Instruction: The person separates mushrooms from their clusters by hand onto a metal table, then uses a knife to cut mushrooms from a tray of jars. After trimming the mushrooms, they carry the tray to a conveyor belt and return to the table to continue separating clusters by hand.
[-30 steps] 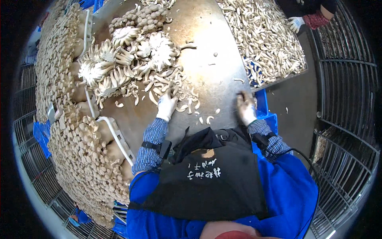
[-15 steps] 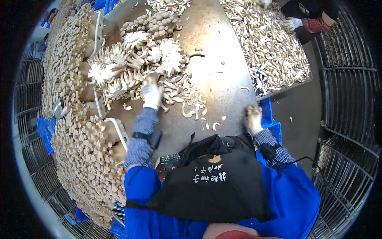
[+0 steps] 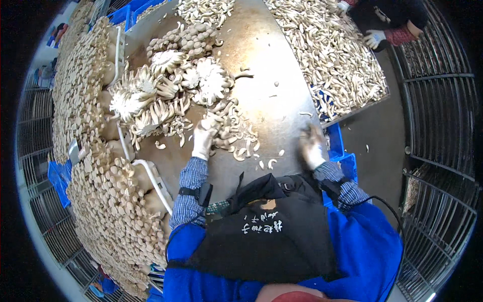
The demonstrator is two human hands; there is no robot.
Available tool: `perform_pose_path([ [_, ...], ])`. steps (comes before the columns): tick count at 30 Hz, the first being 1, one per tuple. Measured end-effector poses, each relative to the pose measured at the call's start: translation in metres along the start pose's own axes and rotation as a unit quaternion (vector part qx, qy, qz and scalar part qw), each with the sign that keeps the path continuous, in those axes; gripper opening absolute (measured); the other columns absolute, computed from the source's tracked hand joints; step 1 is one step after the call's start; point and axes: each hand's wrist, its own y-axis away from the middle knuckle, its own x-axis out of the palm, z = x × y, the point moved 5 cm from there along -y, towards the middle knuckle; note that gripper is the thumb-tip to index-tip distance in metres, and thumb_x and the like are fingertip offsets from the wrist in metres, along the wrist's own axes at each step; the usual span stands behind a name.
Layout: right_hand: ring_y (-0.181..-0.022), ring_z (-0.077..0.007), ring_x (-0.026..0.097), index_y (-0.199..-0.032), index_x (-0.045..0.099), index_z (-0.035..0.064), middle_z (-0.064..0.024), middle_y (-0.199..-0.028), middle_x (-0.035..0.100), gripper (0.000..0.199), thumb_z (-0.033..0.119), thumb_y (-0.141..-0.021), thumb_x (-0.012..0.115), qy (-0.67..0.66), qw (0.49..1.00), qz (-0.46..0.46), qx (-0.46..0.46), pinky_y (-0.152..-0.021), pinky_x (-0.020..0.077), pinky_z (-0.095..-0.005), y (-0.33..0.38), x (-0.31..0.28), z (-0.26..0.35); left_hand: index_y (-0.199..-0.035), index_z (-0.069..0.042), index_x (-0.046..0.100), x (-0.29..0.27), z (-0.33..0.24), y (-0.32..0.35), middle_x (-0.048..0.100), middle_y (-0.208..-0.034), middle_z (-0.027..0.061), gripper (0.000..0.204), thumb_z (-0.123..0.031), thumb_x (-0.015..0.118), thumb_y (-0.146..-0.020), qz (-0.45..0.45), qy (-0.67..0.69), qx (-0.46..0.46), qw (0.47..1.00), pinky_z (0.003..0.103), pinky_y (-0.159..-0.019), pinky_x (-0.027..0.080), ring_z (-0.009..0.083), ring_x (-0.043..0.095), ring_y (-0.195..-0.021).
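My left hand, in a white glove, reaches over the steel table. Its fingers are curled against loose mushrooms at the near edge of the heap; the fingertips are partly hidden among them. Beyond it lie mushroom clusters with pale cut bases and stems, some with brown caps. My right hand, also gloved, with dark stains on the fingers, is over the table's right edge. Its fingers are smeared by motion, and I make out nothing in them.
Uncut mushrooms stack high along my left. A bin of loose mushrooms stands to the far right, where another person's gloved hand rests. Blue crates sit below the table's right edge. Wire racks line the right side.
My left hand has come nearer to me and slightly right, away from the clusters to the loose mushrooms. My right hand has shifted a little left.
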Motion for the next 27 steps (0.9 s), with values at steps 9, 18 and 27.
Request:
perform_pose_path([
  [9, -0.093, -0.0221, 0.065, -0.142, 0.031, -0.0003, -0.0171, -0.110, 0.064, 0.060, 0.013, -0.092, 0.061, -0.250, 0.849, 0.466, 0.012, -0.058, 0.0576, -0.0257, -0.048, 0.102, 0.211, -0.113, -0.005, 0.062, 0.033, 0.019, 0.030, 0.066, -0.088, 0.0057, 0.029, -0.020, 0.060, -0.088, 0.047, -0.132, 0.084, 0.987, 0.033, -0.072, 0.051, 0.0179, 0.065, -0.083],
  [18, -0.091, -0.0348, 0.066, -0.128, 0.047, -0.0028, -0.0232, -0.108, 0.061, 0.051, 0.023, -0.087, 0.065, -0.019, 0.941, 0.330, -0.070, -0.075, 0.0567, -0.0411, -0.076, 0.123, 0.195, -0.108, 0.002, 0.063, 0.027, 0.033, 0.019, 0.067, -0.095, 0.0134, 0.021, -0.008, 0.056, -0.092, 0.056, 0.165, -0.087, 0.981, 0.027, -0.076, 0.053, 0.0177, 0.064, -0.086],
  [27, -0.111, -0.0439, 0.055, -0.136, 0.036, 0.0003, -0.0295, -0.126, 0.051, 0.064, 0.027, -0.086, 0.066, -0.001, 0.994, 0.098, -0.051, -0.092, 0.0471, -0.0461, -0.143, 0.183, 0.239, -0.122, 0.001, 0.057, 0.004, 0.025, -0.006, 0.064, -0.107, 0.0185, 0.033, -0.005, 0.055, -0.090, -0.064, -0.200, 0.068, 0.975, 0.034, -0.082, 0.051, 0.0254, 0.063, -0.095],
])
